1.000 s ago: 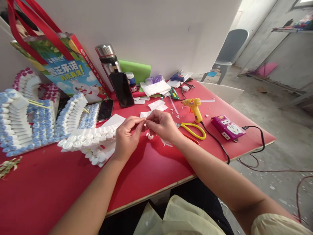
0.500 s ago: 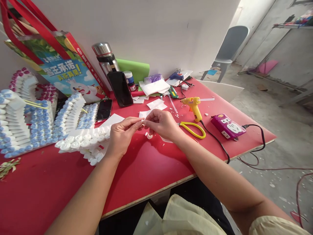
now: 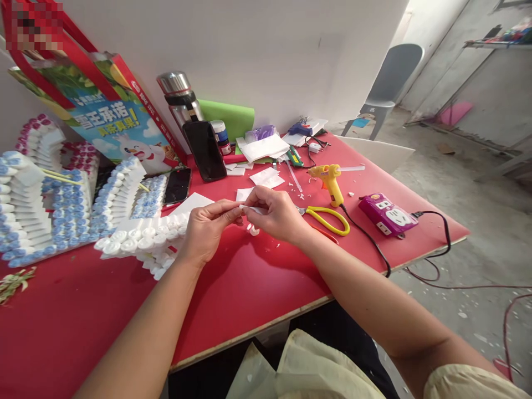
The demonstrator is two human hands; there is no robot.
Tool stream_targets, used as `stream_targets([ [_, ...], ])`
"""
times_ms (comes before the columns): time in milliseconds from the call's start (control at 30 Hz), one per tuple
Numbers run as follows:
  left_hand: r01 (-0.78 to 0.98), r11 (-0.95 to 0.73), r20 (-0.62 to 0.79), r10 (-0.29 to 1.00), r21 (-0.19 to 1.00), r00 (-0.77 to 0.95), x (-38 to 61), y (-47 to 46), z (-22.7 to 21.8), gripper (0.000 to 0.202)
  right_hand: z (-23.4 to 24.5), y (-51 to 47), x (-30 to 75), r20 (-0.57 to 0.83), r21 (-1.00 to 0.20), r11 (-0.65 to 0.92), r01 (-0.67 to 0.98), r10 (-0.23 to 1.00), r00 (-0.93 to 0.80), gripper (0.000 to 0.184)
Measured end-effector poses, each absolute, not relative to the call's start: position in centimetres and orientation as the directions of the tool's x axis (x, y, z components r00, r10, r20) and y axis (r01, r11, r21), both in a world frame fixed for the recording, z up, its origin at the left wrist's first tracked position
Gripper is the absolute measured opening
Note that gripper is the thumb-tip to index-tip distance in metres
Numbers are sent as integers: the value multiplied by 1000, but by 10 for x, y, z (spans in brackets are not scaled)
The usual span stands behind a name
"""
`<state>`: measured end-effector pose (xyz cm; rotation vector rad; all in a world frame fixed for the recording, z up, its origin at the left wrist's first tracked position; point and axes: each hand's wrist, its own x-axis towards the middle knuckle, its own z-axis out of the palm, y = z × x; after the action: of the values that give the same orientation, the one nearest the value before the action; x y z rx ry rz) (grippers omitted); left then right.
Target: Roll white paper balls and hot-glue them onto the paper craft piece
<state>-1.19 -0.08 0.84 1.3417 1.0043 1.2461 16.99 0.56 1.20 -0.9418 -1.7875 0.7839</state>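
A small white paper strip (image 3: pixel 255 210) is pinched between my two hands above the red table (image 3: pixel 249 277). My left hand (image 3: pixel 203 230) has its thumb and forefinger closed at the strip's left end. My right hand (image 3: pixel 277 215) grips the rest, its fingers hiding part of the strip. Just below the fingertips lie small white rolled pieces (image 3: pixel 252 229). Beside my left wrist stands a white structure covered in paper rolls (image 3: pixel 145 242), partly hidden by that hand.
Yellow-handled scissors (image 3: pixel 332 221), a yellow glue gun (image 3: pixel 328 180) and a purple power socket (image 3: pixel 386 213) lie to the right. Behind stand a phone (image 3: pixel 204 149), a steel flask (image 3: pixel 177 91) and a printed bag (image 3: pixel 124 119). Blue-and-white paper-roll models (image 3: pixel 70 205) fill the left.
More of the white strip now shows along my right fingers. My right hand has tilted slightly and uncovered more of the scissors. Both hands stay in about the same place.
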Motion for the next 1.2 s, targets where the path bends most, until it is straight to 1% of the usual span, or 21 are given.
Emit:
stream_targets([
  [100, -2, -182, 182, 979, 983, 97, -9, -3, 11, 16, 11, 6, 170, 456, -801, 521, 294, 850, -265, 11],
  [233, 79, -255, 252, 967, 964, 49, -4, -7, 12, 16, 9, 4, 168, 515, -722, 579, 378, 815, -265, 9],
  [300, 99, -265, 265, 964, 959, 16, -3, -7, 10, 17, 9, 3, 166, 524, -693, 586, 419, 810, -265, 9],
  [333, 105, -262, 264, 965, 959, -4, -2, -6, 8, 18, 9, 3, 165, 508, -709, 572, 413, 820, -263, 10],
  [367, 109, -255, 259, 966, 961, -25, -2, -6, 7, 19, 10, 3, 165, 471, -757, 538, 371, 842, -262, 11],
  [400, 107, -246, 252, 967, 963, -46, -3, -4, 6, 20, 12, 4, 166, 403, -833, 472, 287, 875, -269, 13],
  [433, 98, -235, 241, 968, 967, -62, -4, -3, 6, 20, 14, 5, 167, 307, -917, 363, 168, 907, -288, 17],
  [467, 81, -224, 229, 971, 971, -68, -4, -2, 6, 20, 16, 7, 169, 191, -977, 213, 32, 927, -323, 21],
  [500, 60, -213, 216, 974, 975, -63, -5, -1, 6, 20, 19, 10, 171, 74, -995, 41, -95, 925, -374, 26],
  [533, 36, -203, 204, 978, 979, -49, -6, -1, 7, 20, 21, 12, 174, -28, -974, -120, -191, 904, -427, 30],
  [567, 14, -194, 195, 980, 981, -29, -6, 0, 7, 20, 23, 14, 177, -105, -934, -251, -254, 874, -474, 31],
  [600, -1, -188, 188, 982, 982, -10, -6, 0, 8, 20, 24, 15, 180, -153, -892, -344, -294, 841, -519, 31],
  [633, -8, -183, 183, 983, 983, 5, -6, -1, 9, 20, 25, 17, 183, -174, -858, -404, -318, 810, -560, 30],
  [700, 7, -184, 184, 983, 983, 18, -6, -2, 9, 21, 25, 17, 186, -167, -824, -457, -335, 761, -627, 27],
  [800, 52, -204, 203, 979, 978, 24, -5, -3, 10, 21, 23, 16, 186, -126, -834, -441, -333, 739, -662, 26],
  [900, 60, -225, 224, 974, 972, 30, -6, -3, 10, 20, 21, 16, 184, -96, -863, -385, -327, 761, -642, 28],
  [967, 56, -224, 223, 974, 973, 27, -6, -4, 10, 19, 20, 16, 183, -85, -883, -346, -316, 782, -618, 34],
  [1033, 45, -214, 214, 977, 976, 14, -5, -4, 9, 19, 20, 15, 181, -83, -905, -303, -299, 815, -574, 40],
  [1100, 32, -202, 202, 979, 979, -2, -4, -4, 7, 18, 19, 14, 179, -84, -934, -243, -261, 862, -500, 43],
  [1200, 58, -208, 211, 977, 976, -40, -1, -4, 5, 19, 17, 11, 173, -24, -982, -95, -166, 921, -389, 35],
])
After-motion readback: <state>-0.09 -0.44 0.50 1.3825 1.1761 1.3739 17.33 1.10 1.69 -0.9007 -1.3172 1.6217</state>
